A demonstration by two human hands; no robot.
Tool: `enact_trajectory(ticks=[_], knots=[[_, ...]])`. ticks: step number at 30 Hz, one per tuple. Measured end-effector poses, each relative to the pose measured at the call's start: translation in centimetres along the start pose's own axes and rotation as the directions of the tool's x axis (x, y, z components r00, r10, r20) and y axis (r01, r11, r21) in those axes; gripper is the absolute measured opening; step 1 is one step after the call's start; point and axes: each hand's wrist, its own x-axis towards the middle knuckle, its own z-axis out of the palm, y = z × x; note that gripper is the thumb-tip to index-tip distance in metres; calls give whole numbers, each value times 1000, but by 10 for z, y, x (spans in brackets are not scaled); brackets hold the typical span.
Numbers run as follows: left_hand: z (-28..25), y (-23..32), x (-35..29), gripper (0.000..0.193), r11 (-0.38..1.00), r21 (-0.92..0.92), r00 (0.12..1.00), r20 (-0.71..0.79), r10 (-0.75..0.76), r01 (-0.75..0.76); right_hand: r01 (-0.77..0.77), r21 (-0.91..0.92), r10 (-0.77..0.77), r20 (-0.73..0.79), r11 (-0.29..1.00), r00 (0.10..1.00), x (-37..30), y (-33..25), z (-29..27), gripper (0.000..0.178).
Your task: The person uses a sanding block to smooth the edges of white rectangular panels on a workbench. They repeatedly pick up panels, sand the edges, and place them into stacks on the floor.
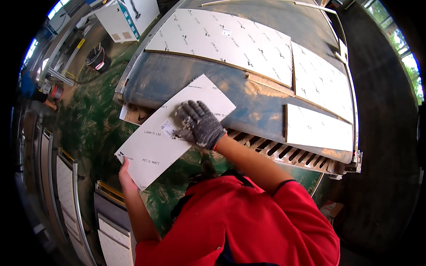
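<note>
A long white board (153, 148) with printed film and a small label (168, 129) is held slanted in front of me. Its upper end overlaps the near edge of the conveyor belt. My left hand (128, 175), bare, grips the lower left end, thumb on the face and fingers hidden behind. My right hand (200, 126), in a dirty grey glove, lies flat on the board's face beside the label, fingers stretched toward the upper left.
On the dusty conveyor belt (186, 68) lie a large white panel (213, 37), another panel (321, 80) and a smaller one (317, 128). Slatted rollers (284, 153) line its near edge. Racks of panels (113, 237) stand lower left. A black bucket (98, 60) sits on the green floor.
</note>
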Motion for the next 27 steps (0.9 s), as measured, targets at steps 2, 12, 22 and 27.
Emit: enact_trajectory(ticks=[2,12,22,27], knots=[[-10,-4,-1,54,1000,-19,999,27,26,-25,-18,-58,23,84,998,996,8,18,-9,83],[-32,-7,0,51,990,-110,996,-23,84,-86,-351,-297,308,-184,888,934,36,114,-59,62],[-47,-2,-6,51,991,-84,994,-13,107,-108,-58,-133,85,204,989,975,73,29,-33,70],[-60,-9,10,47,986,-68,987,-73,144,-149,-147,-477,97,-129,867,987,82,102,-18,67]])
